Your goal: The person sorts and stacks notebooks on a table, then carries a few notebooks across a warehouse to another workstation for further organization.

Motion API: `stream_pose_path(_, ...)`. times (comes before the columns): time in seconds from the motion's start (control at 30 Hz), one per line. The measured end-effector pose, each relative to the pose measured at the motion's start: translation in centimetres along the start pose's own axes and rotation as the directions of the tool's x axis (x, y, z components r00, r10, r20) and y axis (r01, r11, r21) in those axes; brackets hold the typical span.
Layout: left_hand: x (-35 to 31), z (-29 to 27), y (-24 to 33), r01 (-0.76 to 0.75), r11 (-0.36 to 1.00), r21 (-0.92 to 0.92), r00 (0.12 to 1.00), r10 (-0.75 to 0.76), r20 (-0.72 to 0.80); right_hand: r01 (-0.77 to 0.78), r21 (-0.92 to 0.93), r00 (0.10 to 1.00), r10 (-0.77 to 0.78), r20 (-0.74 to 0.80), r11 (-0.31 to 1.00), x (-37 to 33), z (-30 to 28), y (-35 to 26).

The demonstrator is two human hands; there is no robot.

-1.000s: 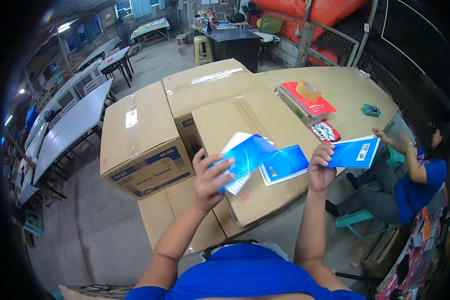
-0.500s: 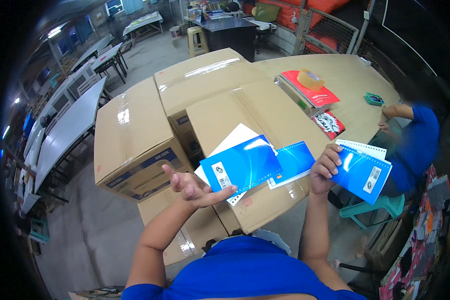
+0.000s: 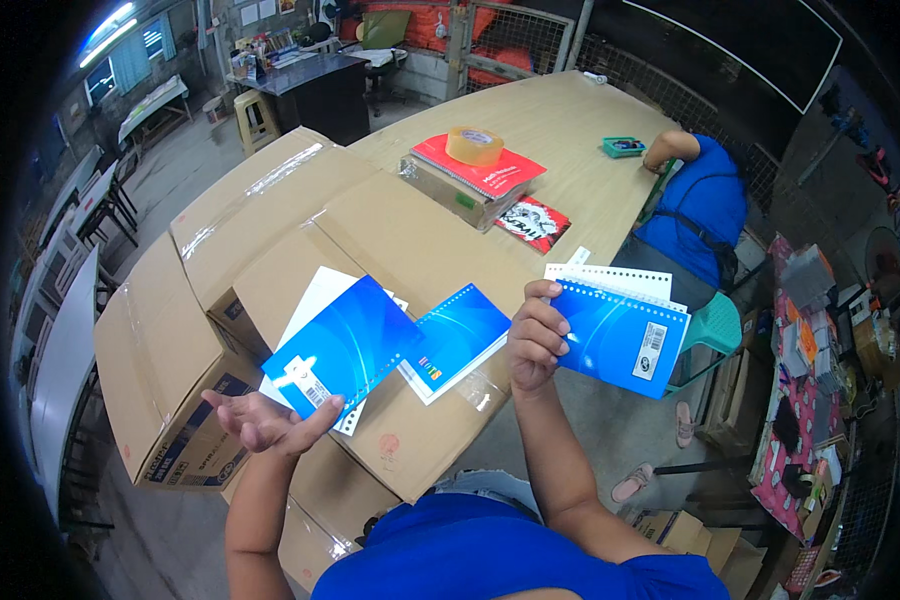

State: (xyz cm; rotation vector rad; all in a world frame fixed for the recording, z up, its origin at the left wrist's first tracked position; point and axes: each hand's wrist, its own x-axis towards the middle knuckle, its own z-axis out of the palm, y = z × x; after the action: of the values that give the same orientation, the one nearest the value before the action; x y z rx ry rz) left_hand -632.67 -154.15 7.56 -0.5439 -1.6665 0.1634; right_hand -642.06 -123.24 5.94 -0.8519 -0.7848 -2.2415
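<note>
My right hand (image 3: pixel 538 338) is closed on a small bundle of blue covers (image 3: pixel 615 335) and white sheets with punched holes along one edge, held up right of the boxes. My left hand (image 3: pixel 270 418) has its fingers apart, palm partly up. Its thumb touches the lower edge of another blue cover (image 3: pixel 355 335), which has a white barcode label and overlaps white punched sheets (image 3: pixel 315 300). Between the two hands, a third blue cover (image 3: pixel 460 335) with colourful lettering lies over white sheets on a cardboard box (image 3: pixel 390 230).
More taped boxes (image 3: pixel 170 370) stand at the left. Beyond them, a wooden table (image 3: pixel 530 120) carries a red spiral notebook (image 3: pixel 490 165) with a tape roll (image 3: pixel 475 146) on top, and a green tray (image 3: pixel 623 147). A person in blue (image 3: pixel 700 210) sits at its right side.
The view has swung to the right, so the boxes and table sit further left in it. My right hand still grips its bundle; my left thumb stays at the cover's edge.
</note>
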Motion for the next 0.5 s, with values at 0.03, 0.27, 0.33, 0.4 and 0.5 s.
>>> stream_pose_path(0.03,-0.1,0.1,0.0,-0.002,1.000,-0.017,1.000,0.001,-0.018,0.001,-0.013,1.000,-0.002,-0.009,1.000,0.1,-0.1,0.1)
stream_pose_path(0.27,2.1,-0.6,-0.3,-0.067,0.998,0.009,0.997,0.067,0.025,0.018,-0.056,0.999,-0.020,-0.025,0.998,-0.1,0.0,0.5)
stream_pose_path(0.33,1.7,-0.7,-0.6,-0.104,0.993,0.061,0.994,0.101,0.046,0.011,-0.037,1.000,-0.012,-0.017,0.999,-0.1,0.4,0.6)
stream_pose_path(0.4,2.1,-1.0,-0.2,-0.093,0.994,0.054,0.991,0.087,0.097,0.012,-0.031,1.000,-0.013,-0.014,0.999,0.1,0.3,0.7)
stream_pose_path(0.5,2.1,-1.4,-0.8,-0.111,0.988,0.105,0.989,0.099,0.114,0.002,-0.015,1.000,-0.002,-0.022,1.000,0.2,0.0,0.6)
